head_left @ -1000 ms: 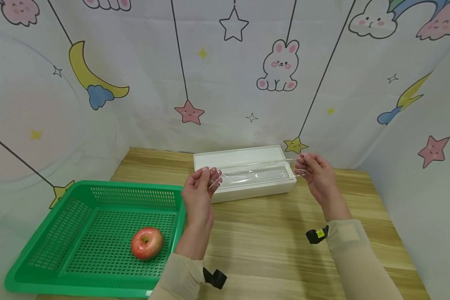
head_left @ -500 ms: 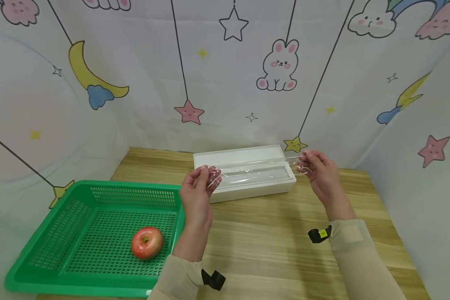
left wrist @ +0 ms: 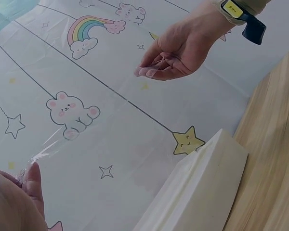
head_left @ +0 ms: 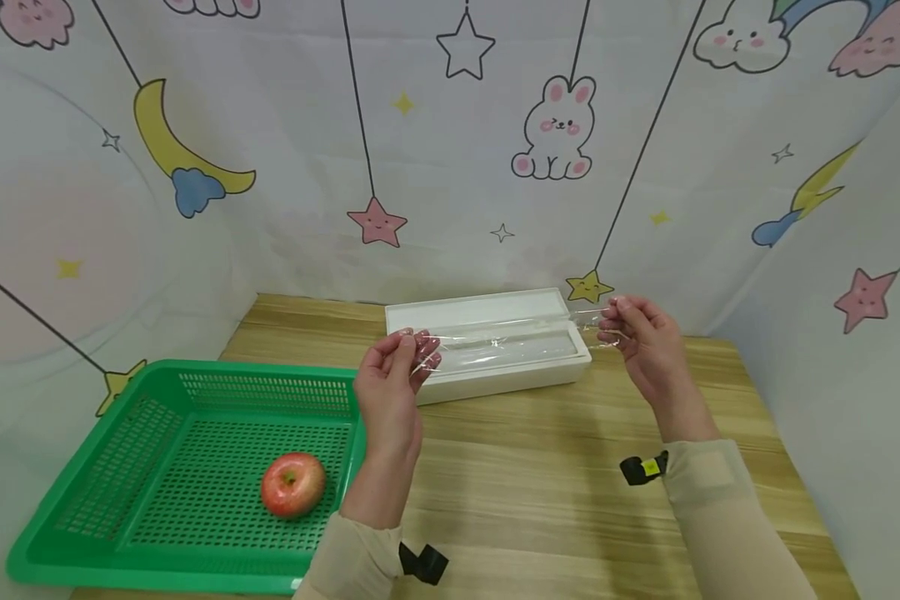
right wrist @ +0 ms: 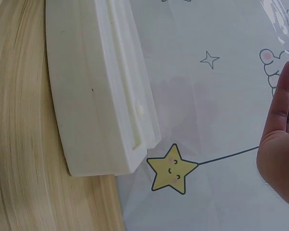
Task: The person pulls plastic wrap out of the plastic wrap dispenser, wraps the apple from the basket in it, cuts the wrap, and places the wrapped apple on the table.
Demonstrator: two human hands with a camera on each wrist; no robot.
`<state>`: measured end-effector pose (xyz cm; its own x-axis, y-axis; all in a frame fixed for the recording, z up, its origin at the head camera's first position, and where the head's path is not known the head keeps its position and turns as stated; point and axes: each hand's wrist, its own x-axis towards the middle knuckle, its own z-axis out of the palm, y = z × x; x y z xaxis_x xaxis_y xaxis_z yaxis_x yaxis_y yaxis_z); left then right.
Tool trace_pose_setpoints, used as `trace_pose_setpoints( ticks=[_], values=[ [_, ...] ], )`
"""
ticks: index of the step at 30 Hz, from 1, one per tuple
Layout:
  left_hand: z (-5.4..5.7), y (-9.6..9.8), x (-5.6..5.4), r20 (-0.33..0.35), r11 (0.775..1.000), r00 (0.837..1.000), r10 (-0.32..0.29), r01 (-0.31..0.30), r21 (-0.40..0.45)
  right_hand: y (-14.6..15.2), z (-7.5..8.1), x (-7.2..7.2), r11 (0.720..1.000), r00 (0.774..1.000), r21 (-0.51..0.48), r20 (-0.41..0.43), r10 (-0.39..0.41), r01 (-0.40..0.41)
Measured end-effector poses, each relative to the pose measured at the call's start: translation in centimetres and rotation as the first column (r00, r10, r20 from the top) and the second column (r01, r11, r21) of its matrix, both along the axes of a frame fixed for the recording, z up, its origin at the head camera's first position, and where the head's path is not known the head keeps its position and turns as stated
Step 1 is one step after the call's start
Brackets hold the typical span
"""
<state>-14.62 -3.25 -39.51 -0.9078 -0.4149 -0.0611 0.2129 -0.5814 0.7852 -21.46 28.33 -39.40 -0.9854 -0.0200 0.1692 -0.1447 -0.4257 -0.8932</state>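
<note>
A sheet of clear plastic wrap stretches between both hands, over a white open box. My left hand pinches the sheet's left end between thumb and fingers. At the other end, my right hand pinches it just beyond the box's right side. In the left wrist view the film shows as faint glints running from the left hand toward the right hand. The right wrist view catches the right hand at its edge, beside the box.
A green plastic basket stands on the left of the wooden table, with a red apple in it. Behind the box, a white cloth backdrop with cartoon prints hangs close to the table's back edge.
The hands have drawn slightly apart, the right one up and to the right, the left one a little leftward. The plastic wrap between them spans wider. Box, basket and apple stay put.
</note>
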Motion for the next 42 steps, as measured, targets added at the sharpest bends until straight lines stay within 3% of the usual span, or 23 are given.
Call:
trace_pose_setpoints(
  ticks=[20,42],
  values=[
    [0.5,-0.2,0.6,-0.078,0.996,0.997,0.001,-0.008,-0.086,0.6,1.3,1.3,0.998,0.999,0.055,-0.053,-0.005,0.008],
    [0.6,-0.6,1.5,-0.165,0.973,0.986,-0.016,-0.023,-0.231,1.4,1.9,1.9,0.987,0.994,0.156,-0.108,-0.012,0.028]
  ],
)
